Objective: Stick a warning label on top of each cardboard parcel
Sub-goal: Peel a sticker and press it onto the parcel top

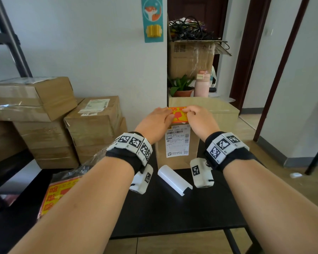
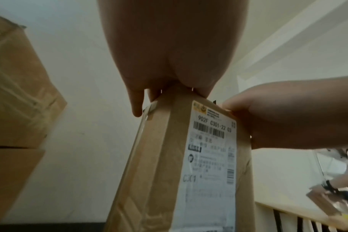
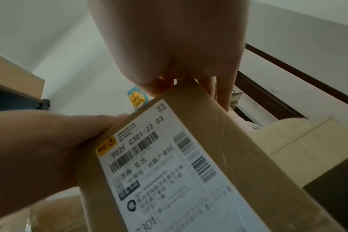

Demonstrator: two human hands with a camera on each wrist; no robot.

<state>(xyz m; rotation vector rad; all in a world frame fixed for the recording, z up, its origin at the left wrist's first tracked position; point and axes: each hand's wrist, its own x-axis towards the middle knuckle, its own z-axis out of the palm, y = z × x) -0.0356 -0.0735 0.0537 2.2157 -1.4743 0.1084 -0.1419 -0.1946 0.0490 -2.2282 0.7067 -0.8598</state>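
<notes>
A tall cardboard parcel (image 1: pixel 161 158) stands upright on the black table (image 1: pixel 173 217), with a white shipping label on its near face. A yellow and red warning label (image 1: pixel 178 117) lies on its top. My left hand (image 1: pixel 157 119) rests flat on the label's left part with its fingers straight. My right hand (image 1: pixel 198 118) presses the label's right part with bent fingers. From below, the left wrist view shows the left hand (image 2: pixel 169 55) on the parcel's (image 2: pixel 159 157) top edge. The right wrist view shows the right hand (image 3: pixel 169 47) over the parcel (image 3: pixel 238 149), fingers reaching past its far edge.
A plastic bag of warning labels (image 1: pixel 59 197) lies at the table's left. A curled white backing strip (image 1: pixel 174 179) lies in front of the parcel. Sealed cardboard boxes (image 1: pixel 92 125) are stacked at the left. A pale wooden cabinet (image 1: pixel 218 109) stands behind, with a plant (image 1: pixel 182 87) and pink bottle (image 1: pixel 202 85).
</notes>
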